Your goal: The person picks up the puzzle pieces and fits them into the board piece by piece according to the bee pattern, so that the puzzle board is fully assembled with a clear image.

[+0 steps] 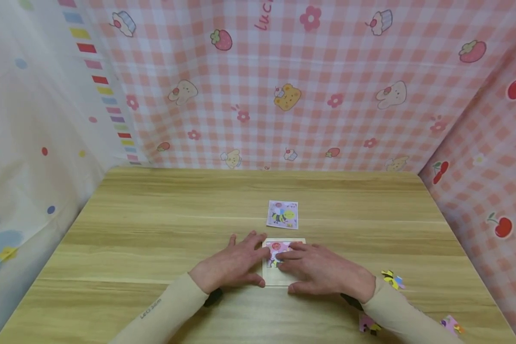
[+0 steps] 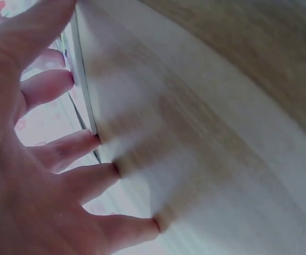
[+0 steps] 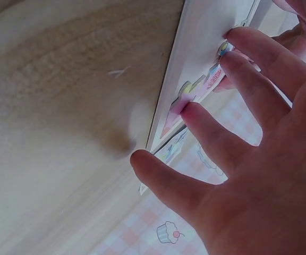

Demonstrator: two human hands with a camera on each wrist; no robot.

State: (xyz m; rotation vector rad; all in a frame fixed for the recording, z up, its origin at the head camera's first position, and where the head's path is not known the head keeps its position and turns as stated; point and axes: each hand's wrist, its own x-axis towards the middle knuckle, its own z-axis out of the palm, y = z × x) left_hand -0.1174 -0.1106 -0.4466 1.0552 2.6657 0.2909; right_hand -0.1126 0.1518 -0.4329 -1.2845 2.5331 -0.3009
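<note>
A small pale puzzle board [image 1: 275, 279] lies on the wooden table, its far part filled with pink jigsaw pieces [image 1: 276, 246] and its near part bare. My left hand [image 1: 236, 263] is spread at the board's left side; in the left wrist view its fingertips [image 2: 108, 169] rest on the table, some right at the board's edge. From the right, my right hand [image 1: 322, 268] reaches over the board with straight fingers. Its fingertips [image 3: 189, 109] touch the fitted pieces in the right wrist view and hide part of the picture, while one finger lies outside the board.
Beyond the board lies a square picture card [image 1: 282, 215] with a bee. Loose jigsaw pieces are to the right: a yellow and black one [image 1: 389, 277], a dark pink one [image 1: 366, 323] and a lilac one [image 1: 450, 325] beside the right sleeve. Checked cloth [image 1: 258, 124] hangs behind the table.
</note>
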